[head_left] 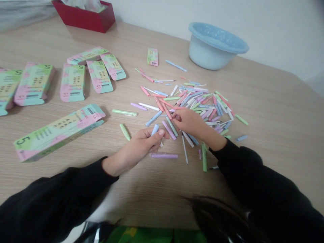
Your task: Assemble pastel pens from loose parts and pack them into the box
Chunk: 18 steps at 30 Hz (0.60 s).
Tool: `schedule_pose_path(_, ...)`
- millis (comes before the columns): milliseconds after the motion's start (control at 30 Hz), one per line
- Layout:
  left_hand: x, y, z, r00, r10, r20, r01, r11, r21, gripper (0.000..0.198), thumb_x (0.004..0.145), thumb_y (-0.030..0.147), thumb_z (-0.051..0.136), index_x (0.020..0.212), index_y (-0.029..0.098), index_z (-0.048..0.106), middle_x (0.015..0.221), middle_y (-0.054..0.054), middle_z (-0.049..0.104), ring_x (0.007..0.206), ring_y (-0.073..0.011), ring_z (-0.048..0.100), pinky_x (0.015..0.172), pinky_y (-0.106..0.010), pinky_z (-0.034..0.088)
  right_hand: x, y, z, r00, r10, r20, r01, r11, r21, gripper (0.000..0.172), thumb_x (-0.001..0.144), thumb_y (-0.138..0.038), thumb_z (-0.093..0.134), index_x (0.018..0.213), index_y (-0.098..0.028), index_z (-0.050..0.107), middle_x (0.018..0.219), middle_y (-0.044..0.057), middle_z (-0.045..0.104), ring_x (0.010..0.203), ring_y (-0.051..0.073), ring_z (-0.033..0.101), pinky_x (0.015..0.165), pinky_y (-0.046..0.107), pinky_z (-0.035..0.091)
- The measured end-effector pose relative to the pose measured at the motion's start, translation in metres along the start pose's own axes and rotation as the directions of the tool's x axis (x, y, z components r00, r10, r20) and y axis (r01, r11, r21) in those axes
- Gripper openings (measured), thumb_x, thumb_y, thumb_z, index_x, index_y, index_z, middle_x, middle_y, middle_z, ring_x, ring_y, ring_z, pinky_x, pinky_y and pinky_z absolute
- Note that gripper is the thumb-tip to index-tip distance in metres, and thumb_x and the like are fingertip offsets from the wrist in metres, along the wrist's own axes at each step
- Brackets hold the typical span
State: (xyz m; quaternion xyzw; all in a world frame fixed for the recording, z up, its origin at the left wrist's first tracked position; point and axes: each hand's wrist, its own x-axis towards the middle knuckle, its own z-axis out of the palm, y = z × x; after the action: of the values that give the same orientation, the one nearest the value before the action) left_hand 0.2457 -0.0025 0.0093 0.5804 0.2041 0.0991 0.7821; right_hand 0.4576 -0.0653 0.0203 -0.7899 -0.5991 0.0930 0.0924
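Observation:
My left hand (149,141) is closed on a blue pen part (155,129), perhaps a cap or barrel; its lower end is hidden by my fingers. My right hand (187,122) reaches over the near left side of a heap of loose pen parts (199,99) in pink, blue, green, purple and white. Its fingers are bent together beside a coral pen piece (167,109); whether they grip it cannot be made out. A purple barrel (164,156) lies just below my left hand. Another purple piece (169,130) lies between the hands.
Several pastel cardboard boxes stand or lie at the left, the nearest a long box (60,130). A smaller box (152,56) lies behind the heap. At the back are a blue basin (215,50) and a red container (86,18). Green pieces (124,112) lie left of my hands.

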Motion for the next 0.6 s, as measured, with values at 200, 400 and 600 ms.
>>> schedule_pose_path(200, -0.004, 0.011, -0.001, 1.0, 0.007, -0.027, -0.007, 1.0, 0.028, 0.03, 0.086, 0.042, 0.07, 0.094, 0.013, 0.073, 0.061, 0.006, 0.046, 0.054, -0.0093, 0.032, 0.051, -0.025, 0.022, -0.003, 0.002, -0.002, 1.0, 0.014, 0.001, -0.014, 1.0, -0.009, 0.019, 0.087, -0.021, 0.056, 0.074, -0.019, 0.069, 0.07, 0.004, 0.069, 0.067, 0.018, 0.06, 0.059, 0.03, 0.035)
schedule_pose_path(400, 0.001, 0.022, -0.01, 0.992, 0.049, -0.115, -0.045, 0.998, 0.032, 0.02, 0.087, 0.029, 0.067, 0.092, 0.011, 0.075, 0.069, 0.002, 0.058, 0.054, -0.0073, 0.035, 0.051, -0.025, 0.023, 0.021, -0.011, -0.009, 0.985, -0.173, -0.014, 0.172, 0.984, -0.052, 0.025, 0.093, -0.017, 0.051, 0.103, -0.015, 0.074, 0.103, 0.01, 0.072, 0.097, 0.023, 0.063, 0.078, 0.031, 0.042)
schedule_pose_path(600, 0.007, 0.017, -0.015, 0.988, 0.131, -0.088, -0.126, 0.99, 0.055, 0.027, 0.088, 0.036, 0.073, 0.103, 0.013, 0.072, 0.084, -0.004, 0.076, 0.049, -0.0061, 0.031, 0.047, -0.025, 0.021, 0.038, -0.026, 0.008, 0.975, -0.224, 0.001, 0.222, 0.964, -0.144, 0.024, 0.091, -0.01, 0.05, 0.093, -0.01, 0.074, 0.104, 0.018, 0.071, 0.096, 0.028, 0.063, 0.083, 0.037, 0.043)
